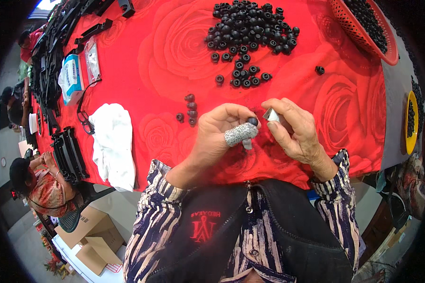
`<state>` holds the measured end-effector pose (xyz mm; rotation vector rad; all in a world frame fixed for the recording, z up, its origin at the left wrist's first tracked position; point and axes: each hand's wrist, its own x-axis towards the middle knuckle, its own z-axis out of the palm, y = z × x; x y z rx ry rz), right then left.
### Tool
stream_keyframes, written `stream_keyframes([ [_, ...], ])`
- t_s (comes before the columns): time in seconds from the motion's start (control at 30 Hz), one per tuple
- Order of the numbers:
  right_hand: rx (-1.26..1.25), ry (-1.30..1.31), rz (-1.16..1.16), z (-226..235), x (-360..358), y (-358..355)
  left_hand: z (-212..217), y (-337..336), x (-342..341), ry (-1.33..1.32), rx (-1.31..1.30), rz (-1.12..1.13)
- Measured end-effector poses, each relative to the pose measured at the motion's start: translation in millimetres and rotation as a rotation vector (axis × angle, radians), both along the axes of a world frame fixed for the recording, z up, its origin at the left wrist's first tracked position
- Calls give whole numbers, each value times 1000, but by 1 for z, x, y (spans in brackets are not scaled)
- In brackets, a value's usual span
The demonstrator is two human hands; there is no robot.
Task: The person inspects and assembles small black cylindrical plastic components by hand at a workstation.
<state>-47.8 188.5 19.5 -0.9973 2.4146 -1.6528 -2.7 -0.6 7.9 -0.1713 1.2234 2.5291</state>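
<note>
A white cloth (112, 146) lies on the left. Next, a few loose knobs (192, 113) sit beside the left hand (212, 133), its wrapped thumb and fingers clamped on a black knob (252, 121) above the near middle. A heap (250, 28) lies far beyond. The right hand (297, 132) pinches a pale piece (273, 116). Far right stands a red basket (391, 55).

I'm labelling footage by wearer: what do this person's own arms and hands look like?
Both forearms wear long, loose sleeves with uneven dark purple-blue and cream stripes. The left hand has a speckled grey-and-white wrap around its thumb. The right hand shows no glove.
</note>
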Motion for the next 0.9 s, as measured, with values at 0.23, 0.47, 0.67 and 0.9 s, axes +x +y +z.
stream_keyframes([
  [0.23, 31, -3, 31, 0, 0, -3, 0, -2, 0, -17, -42, -47],
  [0.47, 44, -25, 43, -1, 1, -4, -1, -2, -1, -6, -34, -52],
  [0.67, 25, -30, 45, -3, 1, -2, -5, -2, 0, -1, -44, -66],
  [0.9, 20, -13, 37, -5, 1, -3, -5, -2, 2, -15, -51, -69],
])
